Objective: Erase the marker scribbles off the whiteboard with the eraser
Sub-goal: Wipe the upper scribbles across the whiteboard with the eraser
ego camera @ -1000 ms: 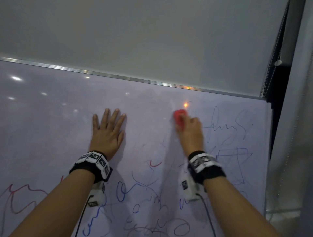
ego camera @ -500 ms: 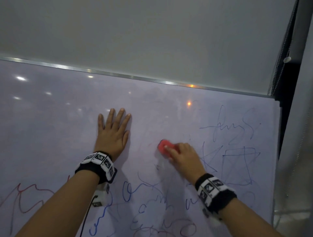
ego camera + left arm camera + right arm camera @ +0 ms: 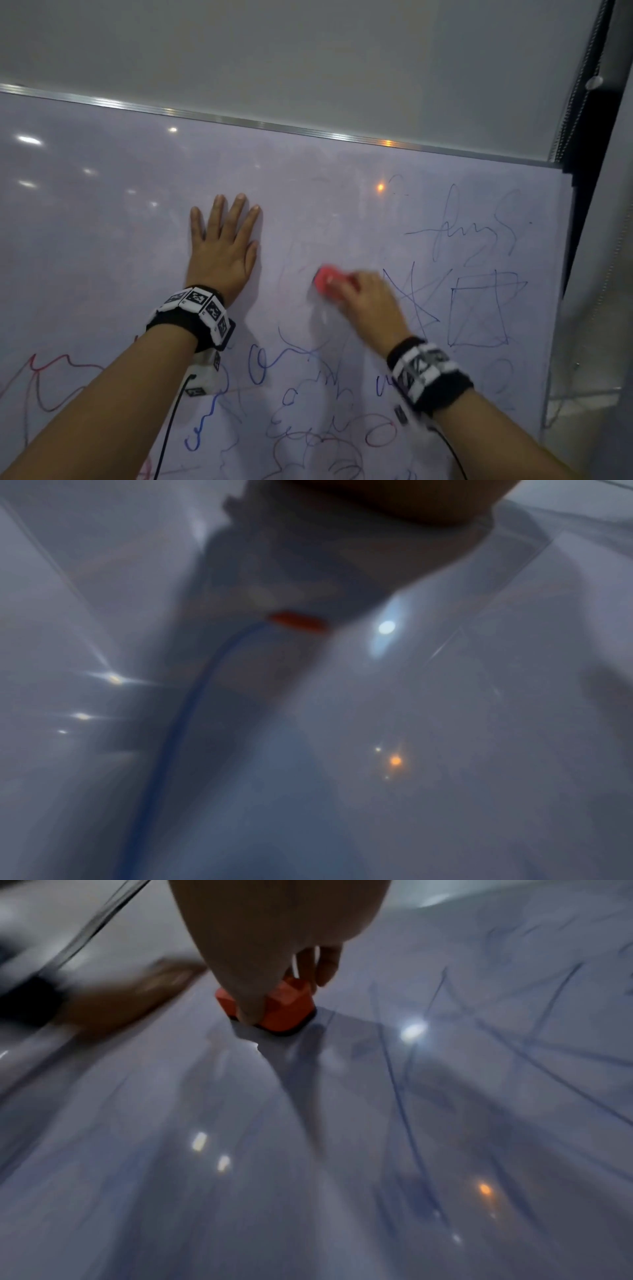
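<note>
A whiteboard (image 3: 102, 240) fills the head view, with blue scribbles (image 3: 476, 308) at the right and blue and red scribbles (image 3: 308, 404) along the bottom. My right hand (image 3: 359, 298) grips a red eraser (image 3: 325, 280) and presses it flat on the board near the middle. In the right wrist view the thumb and fingers pinch the eraser (image 3: 284, 1010), whose dark felt touches the board. My left hand (image 3: 222, 246) lies flat on the board, fingers straight, to the left of the eraser. The left wrist view is blurred and shows only the eraser (image 3: 298, 620) far off.
The board's metal top rim (image 3: 274, 125) runs under a pale wall. A dark vertical frame (image 3: 589, 171) with a bead chain borders the board's right edge. Red scribbles (image 3: 51, 373) sit at the lower left. The board's upper left shows only light reflections.
My right hand has swept the eraser down and to the left from near the top of the board, and the small red and blue marks in the middle are gone. The left hand has stayed put.
</note>
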Demonstrator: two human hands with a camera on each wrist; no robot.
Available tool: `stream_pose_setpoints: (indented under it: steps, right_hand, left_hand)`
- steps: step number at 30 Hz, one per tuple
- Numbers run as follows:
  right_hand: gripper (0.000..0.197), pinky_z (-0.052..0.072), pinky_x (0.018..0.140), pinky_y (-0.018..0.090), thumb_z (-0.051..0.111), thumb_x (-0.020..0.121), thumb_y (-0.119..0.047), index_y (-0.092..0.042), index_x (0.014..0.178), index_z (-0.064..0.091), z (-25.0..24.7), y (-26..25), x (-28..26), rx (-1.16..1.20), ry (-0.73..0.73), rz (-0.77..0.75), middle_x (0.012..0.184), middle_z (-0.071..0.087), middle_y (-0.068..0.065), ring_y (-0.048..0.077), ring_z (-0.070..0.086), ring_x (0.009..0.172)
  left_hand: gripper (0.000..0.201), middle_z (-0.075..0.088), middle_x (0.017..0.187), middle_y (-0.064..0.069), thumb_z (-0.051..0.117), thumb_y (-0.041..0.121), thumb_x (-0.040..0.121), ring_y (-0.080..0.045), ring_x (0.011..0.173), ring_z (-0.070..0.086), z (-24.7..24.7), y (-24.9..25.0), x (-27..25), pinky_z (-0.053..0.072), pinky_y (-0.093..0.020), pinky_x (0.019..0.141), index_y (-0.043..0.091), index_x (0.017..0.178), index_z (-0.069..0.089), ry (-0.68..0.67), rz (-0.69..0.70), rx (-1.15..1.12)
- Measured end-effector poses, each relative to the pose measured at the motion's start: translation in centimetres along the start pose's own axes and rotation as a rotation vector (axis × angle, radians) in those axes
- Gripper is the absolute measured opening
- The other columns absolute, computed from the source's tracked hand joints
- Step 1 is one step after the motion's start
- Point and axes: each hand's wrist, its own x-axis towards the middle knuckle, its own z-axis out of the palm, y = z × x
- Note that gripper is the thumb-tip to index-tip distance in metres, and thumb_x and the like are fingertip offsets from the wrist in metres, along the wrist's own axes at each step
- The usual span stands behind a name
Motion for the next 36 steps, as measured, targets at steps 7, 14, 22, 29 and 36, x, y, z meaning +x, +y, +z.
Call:
stream_pose_setpoints:
  steps: [7, 14, 22, 29, 36]
  right_hand:
    - [0.044, 0.050, 0.068, 0.039, 0.073, 0.076, -0.023, -0.017, 0.115, 0.054, 0.1, -4.4, 2.2, 0.236, -0.060, 0.276, 0.093, 0.055, 0.007, 0.024, 0.051, 0.081]
    - [0.031, 0.046, 0.059, 0.035, 0.055, 0.088, -0.048, -0.019, 0.091, 0.066, -0.1, 2.6, -3.5, 0.097, -0.126, 0.191, 0.072, 0.059, -0.001, 0.012, 0.051, 0.062]
    - [0.045, 0.048, 0.053, 0.035, 0.064, 0.079, -0.025, -0.015, 0.118, 0.045, 0.1, -0.8, -4.0, 0.175, 0.014, 0.462, 0.089, 0.055, 0.014, 0.030, 0.054, 0.074]
    - [0.046, 0.044, 0.079, 0.043, 0.059, 0.088, -0.026, -0.007, 0.128, 0.045, -1.2, 6.5, -4.0, 0.239, 0.188, 1.009, 0.115, 0.046, 0.021, 0.036, 0.048, 0.104]
    - [0.039, 0.047, 0.051, 0.031, 0.051, 0.084, -0.036, -0.014, 0.117, 0.048, 0.6, -1.0, -3.3, 0.186, 0.036, 0.459, 0.087, 0.054, 0.010, 0.024, 0.054, 0.070]
  left_hand:
    - [0.055, 0.023, 0.153, -0.012, 0.024, 0.034, 0.096, -0.033, 0.141, 0.010, 0.0, 0.0, -0.1, -0.004, -0.050, 0.113, 0.014, 0.147, 0.022, -0.017, -0.003, -0.004]
    - [0.055, 0.022, 0.154, -0.012, 0.022, 0.035, 0.097, -0.033, 0.141, 0.010, 0.0, -0.1, -0.1, -0.005, -0.050, 0.113, 0.014, 0.147, 0.022, -0.029, -0.002, 0.004]
    - [0.056, 0.020, 0.154, -0.012, 0.022, 0.036, 0.096, -0.017, 0.143, -0.011, 0.0, 0.0, -0.3, -0.014, -0.045, 0.114, 0.014, 0.148, 0.024, -0.024, -0.043, -0.033]
    - [0.056, 0.025, 0.152, -0.015, 0.025, 0.035, 0.094, -0.020, 0.144, -0.005, -0.2, 0.3, -0.1, -0.017, -0.042, 0.114, 0.013, 0.146, 0.028, -0.023, -0.062, -0.021]
    - [0.057, 0.023, 0.152, -0.014, 0.025, 0.035, 0.094, -0.018, 0.143, -0.008, -0.3, 0.3, -0.2, -0.017, -0.042, 0.114, 0.013, 0.146, 0.027, -0.013, -0.064, -0.017]
